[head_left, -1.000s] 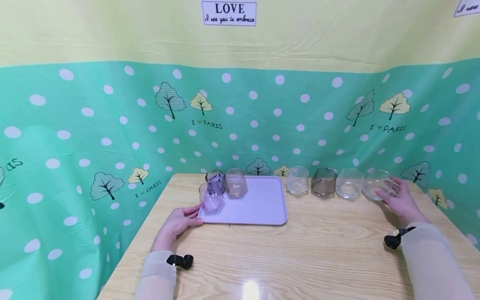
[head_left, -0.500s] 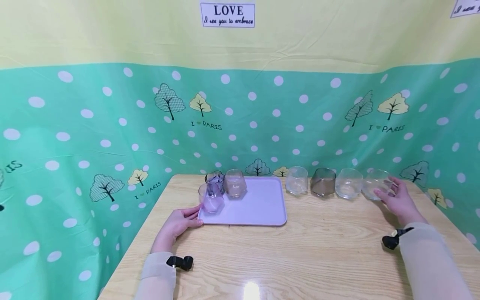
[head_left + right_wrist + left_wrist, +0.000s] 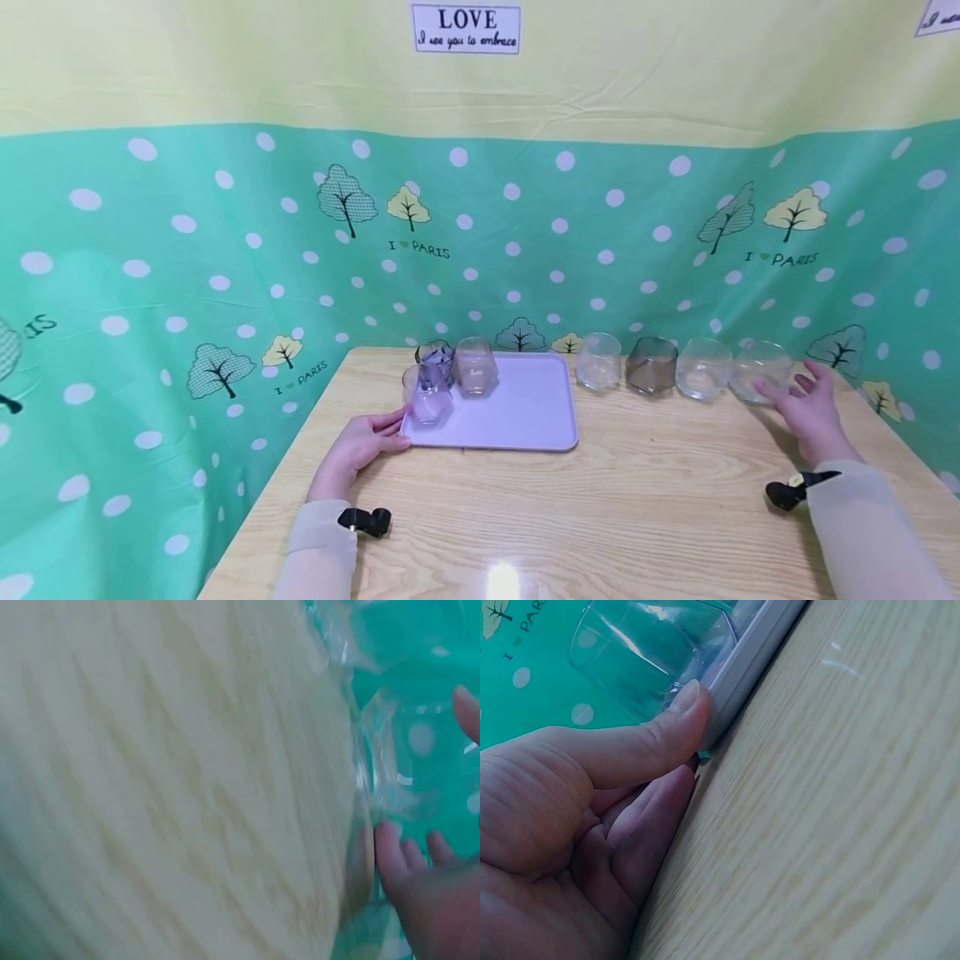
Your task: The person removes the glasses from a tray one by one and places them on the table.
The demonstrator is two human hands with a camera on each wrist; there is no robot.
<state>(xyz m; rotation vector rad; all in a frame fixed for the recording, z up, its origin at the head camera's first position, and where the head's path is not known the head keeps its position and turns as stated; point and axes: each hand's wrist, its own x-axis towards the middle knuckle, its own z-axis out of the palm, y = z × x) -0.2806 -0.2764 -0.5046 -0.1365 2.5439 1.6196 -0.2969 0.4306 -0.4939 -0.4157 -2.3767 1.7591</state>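
Observation:
At the left, my left hand [image 3: 362,442] grips the near left corner of the lilac tray [image 3: 521,421], its thumb [image 3: 656,742] on the rim and its fingers curled below. Three tumblers stand upright on the tray's left part: a pale pink glass [image 3: 429,408] at the corner, a dark purple glass [image 3: 437,357] behind it, and a light amber glass [image 3: 476,371]. My right hand [image 3: 812,415] is beside the rightmost clear glass [image 3: 757,375], fingers spread and relaxed. In the right wrist view, a gap shows between the thumb and that glass [image 3: 397,757].
Left of the rightmost glass, a row continues along the table's back edge: a clear glass [image 3: 703,371], a grey-brown glass [image 3: 651,368] and another clear glass [image 3: 598,363] near the tray. The wooden table [image 3: 600,517] meets a green dotted curtain [image 3: 525,250] behind.
My right hand has loosened from the rightmost clear glass and drawn slightly right, its fingers now apart from it. The left hand stays on the tray corner.

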